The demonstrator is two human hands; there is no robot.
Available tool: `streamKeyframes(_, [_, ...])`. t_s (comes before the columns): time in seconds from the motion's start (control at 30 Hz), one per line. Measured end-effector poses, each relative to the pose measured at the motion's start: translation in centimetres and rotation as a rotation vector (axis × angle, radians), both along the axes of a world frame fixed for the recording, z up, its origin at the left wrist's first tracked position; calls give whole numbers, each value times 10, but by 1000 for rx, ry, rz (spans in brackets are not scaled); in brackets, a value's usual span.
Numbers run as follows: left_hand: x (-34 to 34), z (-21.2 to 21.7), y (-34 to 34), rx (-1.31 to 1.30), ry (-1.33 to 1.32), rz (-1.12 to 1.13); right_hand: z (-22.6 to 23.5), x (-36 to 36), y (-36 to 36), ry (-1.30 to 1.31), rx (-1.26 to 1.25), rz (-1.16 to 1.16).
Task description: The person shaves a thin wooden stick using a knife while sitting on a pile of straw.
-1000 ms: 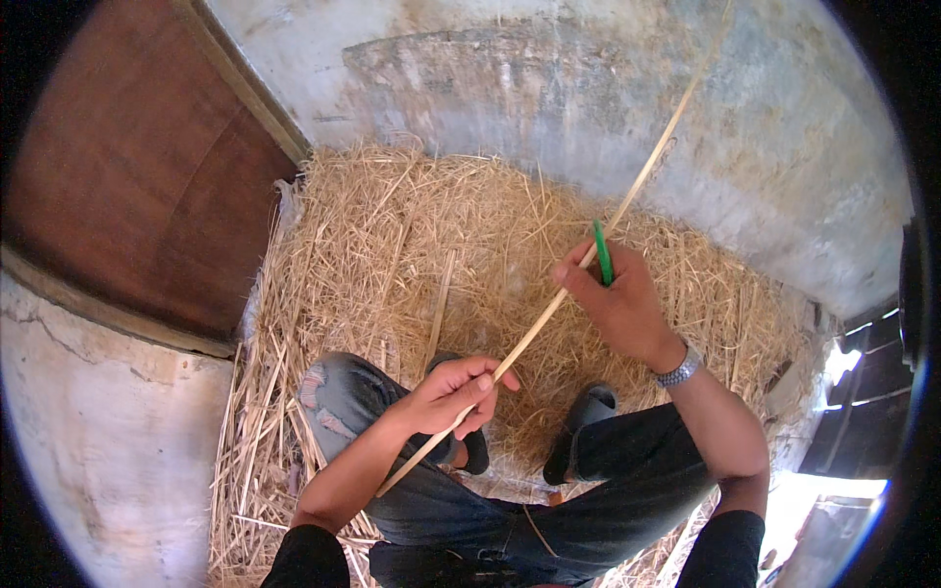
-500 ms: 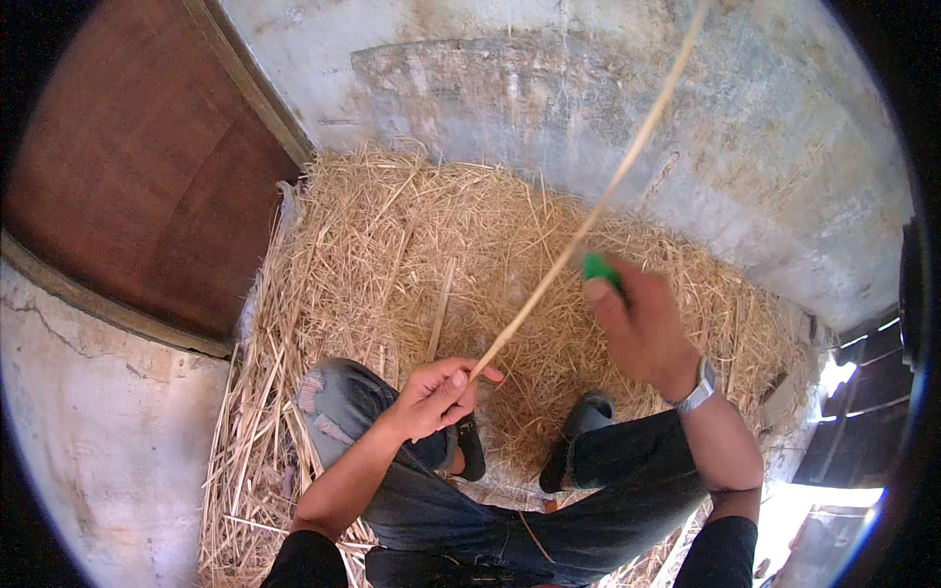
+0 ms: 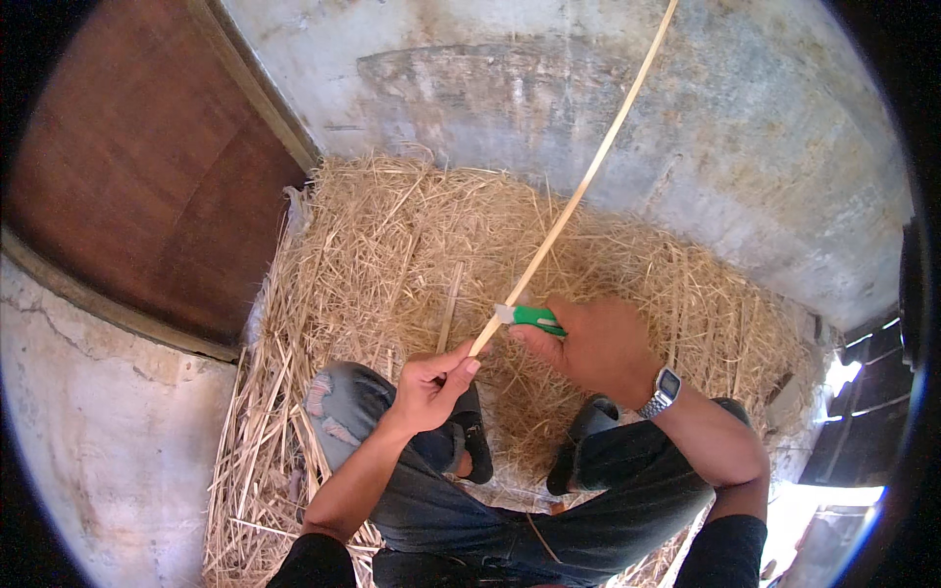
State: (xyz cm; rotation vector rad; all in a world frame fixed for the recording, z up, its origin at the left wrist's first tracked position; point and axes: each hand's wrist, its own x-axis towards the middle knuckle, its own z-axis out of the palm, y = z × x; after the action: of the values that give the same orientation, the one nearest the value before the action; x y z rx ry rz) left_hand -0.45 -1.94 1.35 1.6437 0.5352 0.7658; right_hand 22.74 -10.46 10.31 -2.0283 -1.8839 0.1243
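Both hands on one long pale cane strip (image 3: pixel 578 191). Left hand (image 3: pixel 428 387) pinches the strip's lower end between thumb and curled fingers, just above the left knee. Right hand (image 3: pixel 598 345) is closed around a green-handled knife (image 3: pixel 529 317), its tip touching the strip just above the left-hand grip. Strip runs up and right, out past the top edge (far end not visible). Wristwatch (image 3: pixel 664 389) on right wrist. Person sits on straw pile (image 3: pixel 392 235) against grey concrete wall (image 3: pixel 765 147); brown wooden door (image 3: pixel 137 167) at left.
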Motion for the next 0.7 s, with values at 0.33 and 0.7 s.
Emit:
streamKeyframes(0.33, [-31, -29, 1, 352, 79, -122, 13, 227, -4, 159, 544, -656])
streamKeyframes(0.7, [11, -12, -14, -58, -36, -75, 6, 85, -7, 673, 389, -199])
